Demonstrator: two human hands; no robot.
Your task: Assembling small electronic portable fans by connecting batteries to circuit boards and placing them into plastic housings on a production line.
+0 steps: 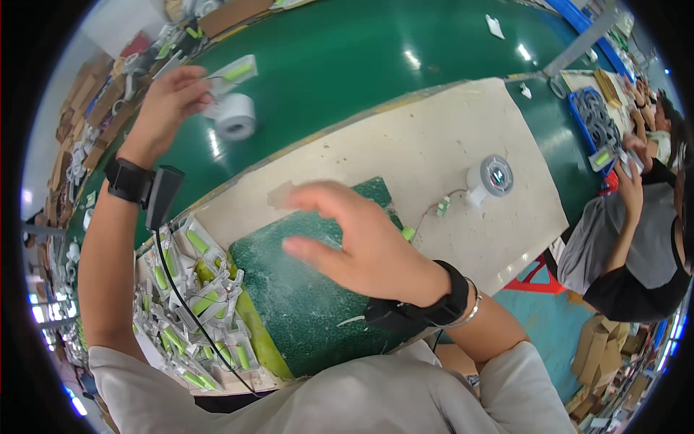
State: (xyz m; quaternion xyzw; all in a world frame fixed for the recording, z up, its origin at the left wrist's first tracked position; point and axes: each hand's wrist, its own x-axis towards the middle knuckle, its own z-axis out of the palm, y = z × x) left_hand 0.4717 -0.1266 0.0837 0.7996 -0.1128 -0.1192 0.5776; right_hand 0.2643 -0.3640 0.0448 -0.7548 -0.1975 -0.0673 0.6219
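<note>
My left hand (173, 101) reaches out over the green belt at the far left. Its fingers are pinched at the edge of a white plastic device (236, 118) with a round head and a housing holding a green cylindrical battery. Above the green mat (289, 289) hovers my right hand (354, 239), thumb and fingers apart, with nothing in it. To the left of the mat lies a heap of white plastic housings (206, 304) with green batteries and thin wires. A second round white device (491, 177) rests on the pale board, wired to a small green circuit board (443, 207).
The pale work board (499, 108) borders the green conveyor belt (340, 58). A black cable runs from my left wrist over the heap. At right, a co-worker (629, 239) sits near a blue crate (594, 123) of grey rings. Cardboard boxes (600, 347) stand on the floor.
</note>
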